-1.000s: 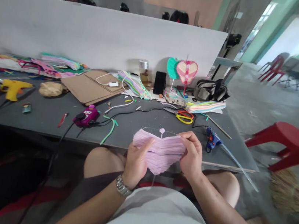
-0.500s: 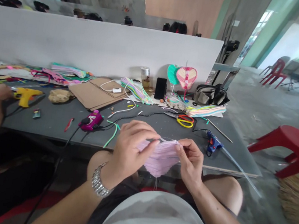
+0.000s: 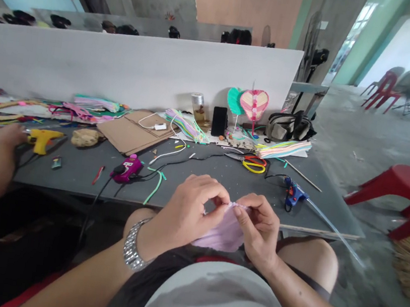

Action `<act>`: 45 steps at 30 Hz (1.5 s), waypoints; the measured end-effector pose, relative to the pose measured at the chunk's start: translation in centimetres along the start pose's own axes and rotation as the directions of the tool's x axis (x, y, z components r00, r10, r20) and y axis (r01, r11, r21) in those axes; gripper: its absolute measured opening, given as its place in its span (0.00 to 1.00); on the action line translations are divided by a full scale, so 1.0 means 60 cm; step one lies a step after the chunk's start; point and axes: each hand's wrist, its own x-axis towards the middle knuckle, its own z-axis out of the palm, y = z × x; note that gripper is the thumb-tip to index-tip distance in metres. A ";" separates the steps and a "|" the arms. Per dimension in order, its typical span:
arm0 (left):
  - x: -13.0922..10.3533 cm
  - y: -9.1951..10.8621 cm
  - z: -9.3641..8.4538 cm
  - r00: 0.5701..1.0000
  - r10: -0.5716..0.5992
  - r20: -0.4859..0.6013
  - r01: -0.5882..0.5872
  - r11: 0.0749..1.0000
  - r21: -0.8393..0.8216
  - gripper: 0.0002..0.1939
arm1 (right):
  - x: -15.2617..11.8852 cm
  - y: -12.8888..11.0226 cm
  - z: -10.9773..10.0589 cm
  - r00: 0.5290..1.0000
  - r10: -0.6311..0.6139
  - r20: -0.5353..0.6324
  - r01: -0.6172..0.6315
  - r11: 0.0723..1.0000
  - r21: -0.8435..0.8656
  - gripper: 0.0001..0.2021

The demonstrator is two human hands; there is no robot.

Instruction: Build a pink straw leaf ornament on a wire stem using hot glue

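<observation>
A pale purple pleated piece hangs between my hands, just in front of the table edge, above my lap. My left hand, with a silver watch at the wrist, pinches its upper edge between thumb and index finger. On the right side of that same edge, my right hand grips with thumb and fingers, close to the left fingertips. Part of the piece is hidden behind both hands.
Across the grey table lie a purple device, scissors, a blue glue gun, cardboard and bundled strips. At left, a co-worker's hands are near a yellow glue gun. A red stool stands right.
My left hand has moved right, bringing its fingertips closer to my right hand's. The purple piece is now tilted and bunched, its lower point no longer showing. The view has shifted slightly.
</observation>
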 end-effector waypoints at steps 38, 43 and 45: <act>0.040 -0.008 0.014 0.917 -0.182 0.355 0.237 0.964 -0.118 0.06 | -0.010 -0.001 -0.022 0.970 0.226 0.087 -0.231 0.972 0.046 0.09; 0.050 -0.011 0.022 0.869 -0.214 0.447 0.304 0.942 -0.141 0.06 | -0.013 0.002 -0.030 0.965 0.242 0.100 -0.249 0.967 0.059 0.08; 0.053 -0.015 0.027 0.862 -0.208 0.462 0.321 0.930 -0.179 0.06 | -0.013 0.006 -0.035 0.962 0.258 0.087 -0.265 0.962 0.071 0.08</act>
